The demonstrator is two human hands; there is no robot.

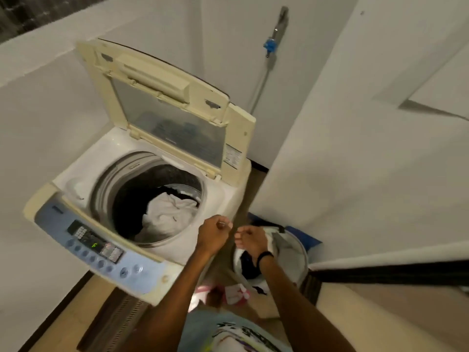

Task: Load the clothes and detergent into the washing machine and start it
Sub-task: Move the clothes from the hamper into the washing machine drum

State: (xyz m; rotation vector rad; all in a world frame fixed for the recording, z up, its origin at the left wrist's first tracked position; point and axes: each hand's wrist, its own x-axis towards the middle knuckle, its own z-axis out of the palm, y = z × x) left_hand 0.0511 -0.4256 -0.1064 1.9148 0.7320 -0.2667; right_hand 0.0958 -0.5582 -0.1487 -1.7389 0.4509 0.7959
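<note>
A cream top-load washing machine point(76, 179) stands with its lid point(162, 102) raised. Inside the drum lie white clothes point(165, 212) and a dark garment point(177, 190). Its blue control panel point(96, 247) shows a lit green display. My left hand point(214, 232) hovers over the machine's right front corner, fingers curled, with nothing clearly in it. My right hand point(251, 237) is just to its right, above a laundry basket point(299, 252) that holds dark and light clothes point(247, 265); its fingers are loosely curled and it holds nothing that I can make out. No detergent is in sight.
A white wall runs to the left, and a white door point(368, 148) closes in on the right. A hose with a blue tap fitting point(270, 45) hangs on the back wall. Pink and white items point(234, 294) lie on the floor by my feet.
</note>
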